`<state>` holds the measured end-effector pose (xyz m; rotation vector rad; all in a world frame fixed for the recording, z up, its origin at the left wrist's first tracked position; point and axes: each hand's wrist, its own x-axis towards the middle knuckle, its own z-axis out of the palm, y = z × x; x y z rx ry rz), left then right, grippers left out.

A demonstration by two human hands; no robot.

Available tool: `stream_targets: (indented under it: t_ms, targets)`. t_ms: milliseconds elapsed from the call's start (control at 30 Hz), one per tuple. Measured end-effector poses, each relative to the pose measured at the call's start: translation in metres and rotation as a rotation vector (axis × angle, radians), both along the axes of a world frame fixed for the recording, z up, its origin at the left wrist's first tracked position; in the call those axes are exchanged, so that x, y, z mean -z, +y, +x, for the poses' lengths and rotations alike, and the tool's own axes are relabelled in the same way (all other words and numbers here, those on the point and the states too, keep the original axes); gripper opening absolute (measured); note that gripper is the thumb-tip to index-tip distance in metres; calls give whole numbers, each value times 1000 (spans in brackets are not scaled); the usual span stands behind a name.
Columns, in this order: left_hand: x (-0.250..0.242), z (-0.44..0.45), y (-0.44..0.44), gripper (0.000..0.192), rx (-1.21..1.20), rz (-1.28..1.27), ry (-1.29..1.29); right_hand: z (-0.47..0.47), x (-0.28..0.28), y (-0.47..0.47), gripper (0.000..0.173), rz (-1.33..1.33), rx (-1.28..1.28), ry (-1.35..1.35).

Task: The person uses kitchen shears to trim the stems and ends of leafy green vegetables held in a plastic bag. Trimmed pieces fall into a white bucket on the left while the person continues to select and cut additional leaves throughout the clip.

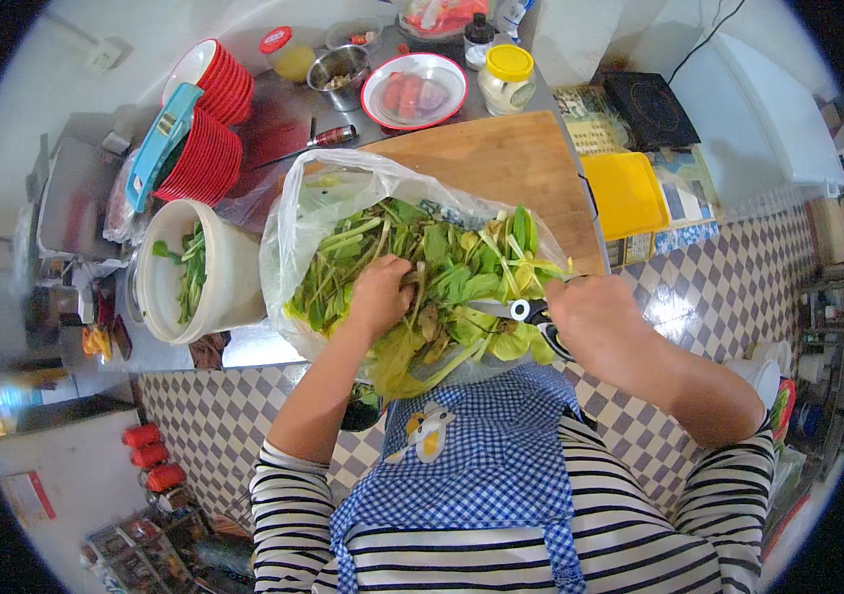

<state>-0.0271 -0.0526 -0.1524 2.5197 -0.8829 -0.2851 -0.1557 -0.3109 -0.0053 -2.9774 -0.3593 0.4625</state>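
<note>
A clear plastic bag [295, 200] lies open at the counter's front edge, full of leafy green vegetables [459, 260], some leaves yellowed or brown. My left hand [384, 297] is closed around stems in the middle of the heap. My right hand [596, 319] grips the black handles of kitchen scissors [533, 310] at the bag's right side; the blades point left into the leaves and are partly hidden. Left of the bag, a tilted white plastic bucket [236, 275] holds a few green stalks [191, 271].
A wooden cutting board [496, 163] lies behind the bag, beside a knife [333, 136]. Farther back stand a red-rimmed plate [414, 93], a metal pot [338, 78] and a yellow-lidded jar [507, 80]. Stacked red bowls [203, 160] and a blue-handled basket [162, 148] stand back left.
</note>
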Motion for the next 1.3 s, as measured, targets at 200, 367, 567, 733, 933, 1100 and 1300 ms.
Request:
stream_targets:
  t_ms: [200, 367, 567, 733, 933, 1100, 1300]
  targets:
    - [-7, -45, -12, 22, 130, -121, 7, 15, -26, 6, 22, 66, 90, -157]
    - [-31, -68, -33, 42, 92, -112, -6, 82, 34, 55, 10, 178, -128, -330]
    - [-69, -39, 19, 41, -6, -57, 58, 138, 66, 108, 14, -175, -109, 103]
    - [-18, 19, 37, 19, -245, 96, -151, 109, 58, 89, 13, -329, -336, 38]
    - [35, 52, 23, 11, -202, 504, -453, 102, 87, 71, 7, -152, -302, -23]
    - [33, 52, 24, 11, -198, 453, -441, 86, 75, 55, 3, 55, -181, -107]
    - [-19, 19, 38, 18, -531, -154, -10, 41, 21, 17, 23, 146, 106, -197]
